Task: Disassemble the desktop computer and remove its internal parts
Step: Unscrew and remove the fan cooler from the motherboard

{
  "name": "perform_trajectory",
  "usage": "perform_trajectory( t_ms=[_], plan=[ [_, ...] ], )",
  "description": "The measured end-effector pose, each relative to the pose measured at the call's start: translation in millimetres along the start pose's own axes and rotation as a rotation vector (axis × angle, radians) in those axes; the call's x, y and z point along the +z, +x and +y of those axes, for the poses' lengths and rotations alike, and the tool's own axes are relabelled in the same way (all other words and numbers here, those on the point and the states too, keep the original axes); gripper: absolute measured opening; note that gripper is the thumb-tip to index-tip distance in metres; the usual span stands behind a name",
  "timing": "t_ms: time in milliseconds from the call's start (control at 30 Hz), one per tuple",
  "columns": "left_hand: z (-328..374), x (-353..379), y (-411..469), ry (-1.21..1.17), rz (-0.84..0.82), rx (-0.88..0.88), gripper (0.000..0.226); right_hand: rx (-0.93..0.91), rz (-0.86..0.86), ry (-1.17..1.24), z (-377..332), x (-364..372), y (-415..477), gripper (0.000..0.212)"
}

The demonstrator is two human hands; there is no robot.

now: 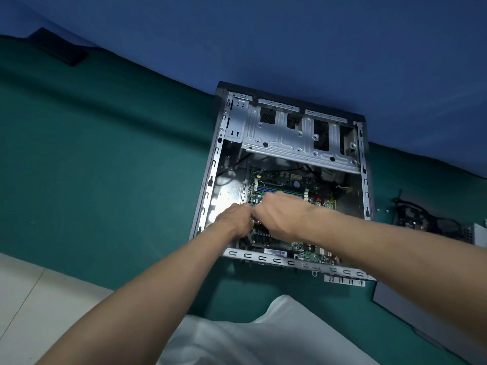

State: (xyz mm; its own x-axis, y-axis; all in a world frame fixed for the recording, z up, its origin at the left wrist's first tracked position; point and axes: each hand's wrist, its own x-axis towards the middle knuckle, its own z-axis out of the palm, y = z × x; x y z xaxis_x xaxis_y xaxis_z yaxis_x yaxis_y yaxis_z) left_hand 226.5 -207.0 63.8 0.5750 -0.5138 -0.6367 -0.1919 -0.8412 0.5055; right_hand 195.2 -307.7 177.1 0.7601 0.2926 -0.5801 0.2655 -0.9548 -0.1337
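Open case (210, 177) centre frame holds motherboard (276, 180); left hand (234, 219) and right hand (279, 217) side by side over its middle, fingers hidden, grip unclear.

A single wide-angle camera, worn on the person's head, is looking forward and steeply down at the green table (105, 167). It is sitting close above the work. Both bare forearms are entering from the bottom edge and meeting at the left hand (234, 219) and right hand (279, 214) near centre, inside the open computer case (210, 180). The lens is bending the table's far edge and the blue wall (263, 35) into a curve. The person's white garment (263, 333) is filling the lower middle, and pale floor (39, 299) is showing at lower left.
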Motion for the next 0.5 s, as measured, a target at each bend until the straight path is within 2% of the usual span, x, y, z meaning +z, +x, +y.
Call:
perform_trajectory(
  t_ms=[33, 133, 233, 300, 400, 500],
  plan=[
    [0.4, -0.5, -0.1, -0.033, 0.019, 0.000, 0.015, 0.053, 0.011, 0.076, 0.2, 1.9, 1.5, 0.014],
    [2.3, -2.3, 0.4, -0.056, 0.151, 0.018, 0.029, 0.318, 0.050, 0.328, 7.1, 8.9, 6.3, 0.034],
    [5.7, -6.0, 4.1, -0.199, 0.315, 0.013, 0.034, 0.571, 0.044, 0.565, 13.6, 11.2, 8.5, 0.030],
    [7.9, -11.9, 9.3, -0.377, 0.300, -0.014, 0.037, 0.662, -0.004, 0.619, 15.8, 10.7, 8.4, 0.025],
    [12.0, -14.1, 15.7, -0.485, 0.155, -0.011, 0.037, 0.664, -0.032, 0.568, 14.6, 8.3, 11.0, 0.022],
    [16.3, -10.0, 20.0, -0.484, 0.132, -0.006, 0.026, 0.469, -0.040, 0.307, 11.6, 6.0, 8.1, 0.019]
  ],
)
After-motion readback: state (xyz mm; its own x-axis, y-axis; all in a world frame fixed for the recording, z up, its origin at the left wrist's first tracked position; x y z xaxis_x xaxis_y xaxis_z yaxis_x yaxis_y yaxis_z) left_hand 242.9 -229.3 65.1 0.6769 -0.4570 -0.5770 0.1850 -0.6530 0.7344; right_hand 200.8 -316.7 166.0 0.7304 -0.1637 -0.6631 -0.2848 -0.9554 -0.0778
